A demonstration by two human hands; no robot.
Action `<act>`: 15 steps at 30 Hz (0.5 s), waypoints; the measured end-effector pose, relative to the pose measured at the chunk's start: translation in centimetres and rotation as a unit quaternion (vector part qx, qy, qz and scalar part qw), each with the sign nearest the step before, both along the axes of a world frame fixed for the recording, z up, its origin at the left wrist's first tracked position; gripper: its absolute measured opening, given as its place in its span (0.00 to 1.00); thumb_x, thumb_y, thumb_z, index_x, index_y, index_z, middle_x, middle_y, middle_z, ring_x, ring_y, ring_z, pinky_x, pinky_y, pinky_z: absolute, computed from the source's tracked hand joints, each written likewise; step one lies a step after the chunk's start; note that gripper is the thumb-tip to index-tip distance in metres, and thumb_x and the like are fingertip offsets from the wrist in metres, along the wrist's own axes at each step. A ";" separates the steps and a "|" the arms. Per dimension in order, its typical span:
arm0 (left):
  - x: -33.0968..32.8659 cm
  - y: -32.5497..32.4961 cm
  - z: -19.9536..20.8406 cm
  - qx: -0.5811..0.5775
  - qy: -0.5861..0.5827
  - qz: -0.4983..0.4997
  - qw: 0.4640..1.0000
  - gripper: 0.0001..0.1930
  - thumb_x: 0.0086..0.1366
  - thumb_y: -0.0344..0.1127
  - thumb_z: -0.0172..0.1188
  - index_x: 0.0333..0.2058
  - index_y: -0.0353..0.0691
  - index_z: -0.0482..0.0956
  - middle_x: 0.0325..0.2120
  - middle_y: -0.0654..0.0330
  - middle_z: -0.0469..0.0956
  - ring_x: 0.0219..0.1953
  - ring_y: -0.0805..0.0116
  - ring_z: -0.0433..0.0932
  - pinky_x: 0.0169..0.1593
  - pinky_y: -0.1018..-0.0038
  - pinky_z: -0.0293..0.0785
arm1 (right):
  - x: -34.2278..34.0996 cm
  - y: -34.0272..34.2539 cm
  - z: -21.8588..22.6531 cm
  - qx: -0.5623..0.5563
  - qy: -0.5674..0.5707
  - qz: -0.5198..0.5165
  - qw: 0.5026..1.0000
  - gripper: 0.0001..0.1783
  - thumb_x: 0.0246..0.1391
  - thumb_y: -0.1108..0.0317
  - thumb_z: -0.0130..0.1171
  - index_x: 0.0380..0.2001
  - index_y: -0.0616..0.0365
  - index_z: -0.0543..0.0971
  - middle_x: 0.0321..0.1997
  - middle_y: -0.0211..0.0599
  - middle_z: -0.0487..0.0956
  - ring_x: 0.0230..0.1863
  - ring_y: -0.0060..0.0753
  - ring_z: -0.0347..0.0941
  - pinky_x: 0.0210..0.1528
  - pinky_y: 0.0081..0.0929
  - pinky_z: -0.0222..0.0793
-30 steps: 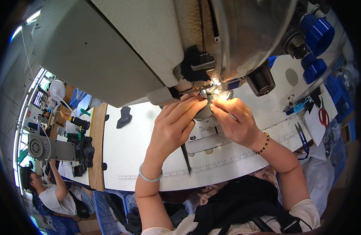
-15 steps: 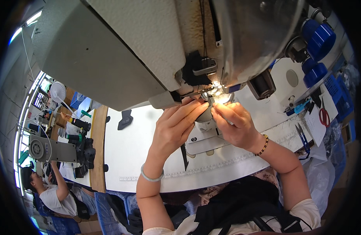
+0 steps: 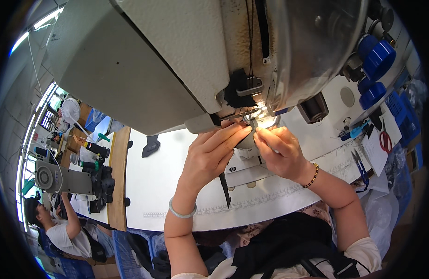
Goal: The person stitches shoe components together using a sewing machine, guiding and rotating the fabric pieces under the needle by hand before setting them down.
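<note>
Under the lit needle area of a sewing machine [image 3: 177, 56], both hands hold a small dark grey piece of material [image 3: 252, 126]. My left hand [image 3: 213, 151] presses it with its fingers together, and a jade-coloured bangle circles that wrist. Opposite it, my right hand [image 3: 284, 151] pinches the piece's right edge between thumb and fingers; a beaded bracelet is on this wrist. A narrow black strip [image 3: 225, 190] hangs down from beneath my left hand over the white table [image 3: 163, 186]. The fingers partly hide the piece and the machine's needle.
A dark cut piece [image 3: 151, 146] lies left on the table. At right are blue-handled snips [image 3: 361, 167], red-handled scissors [image 3: 385, 142] and blue knobs [image 3: 379, 60]. A ruler scale [image 3: 270, 195] runs along the front. A co-worker [image 3: 68, 228] sits at another machine, far left.
The black strip's lower end has shifted slightly right and down. Both hands stay at the needle area with the grey piece; the whole view has moved a little.
</note>
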State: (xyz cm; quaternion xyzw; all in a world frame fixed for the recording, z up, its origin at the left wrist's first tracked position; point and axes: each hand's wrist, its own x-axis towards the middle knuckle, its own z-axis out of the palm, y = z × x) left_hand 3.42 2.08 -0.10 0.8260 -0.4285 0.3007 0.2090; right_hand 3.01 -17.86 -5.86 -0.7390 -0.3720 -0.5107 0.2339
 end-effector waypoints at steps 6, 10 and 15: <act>-0.1 -0.5 0.1 -0.012 0.016 0.007 1.000 0.23 0.45 0.20 0.61 0.44 0.39 0.82 0.42 0.60 0.79 0.45 0.58 0.78 0.51 0.65 0.74 | 0.2 0.1 -0.2 0.024 0.024 0.025 0.999 0.15 0.43 0.82 0.64 0.39 0.63 0.78 0.47 0.37 0.74 0.34 0.33 0.69 0.35 0.27 0.69; 0.1 -0.6 0.0 -0.016 0.029 0.017 0.999 0.21 0.45 0.20 0.58 0.42 0.37 0.83 0.40 0.57 0.80 0.49 0.54 0.78 0.59 0.60 0.71 | 0.2 0.0 0.2 0.036 0.040 0.014 0.998 0.15 0.41 0.77 0.60 0.38 0.62 0.78 0.45 0.36 0.74 0.35 0.34 0.71 0.37 0.29 0.71; 0.8 -0.3 -0.4 -0.013 -0.014 -0.003 1.000 0.23 0.45 0.20 0.62 0.44 0.42 0.82 0.41 0.64 0.79 0.36 0.63 0.77 0.40 0.71 0.77 | 0.3 0.2 -0.1 0.051 0.026 0.023 0.998 0.15 0.42 0.77 0.60 0.37 0.60 0.79 0.44 0.35 0.74 0.36 0.33 0.71 0.37 0.28 0.71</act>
